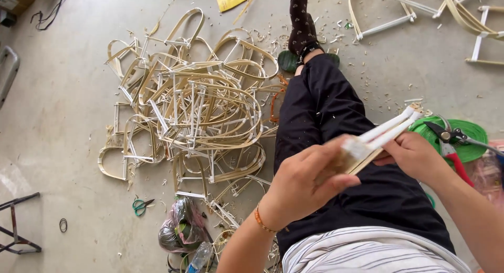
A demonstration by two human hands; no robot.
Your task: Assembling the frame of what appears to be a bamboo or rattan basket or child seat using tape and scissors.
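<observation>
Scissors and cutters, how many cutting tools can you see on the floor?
2. Small green-handled scissors lie on the floor at lower left, near a plastic bag. Red-handled cutters rest on a green roll at right. The pile of bent strips may hide more.

The left hand point(304, 181) blurs over the near end of the bamboo strip bundle point(386, 134). Red-handled pruning shears point(452, 147) run off the right edge; the clear plastic bottle point(199, 258) is cropped at the bottom.
</observation>
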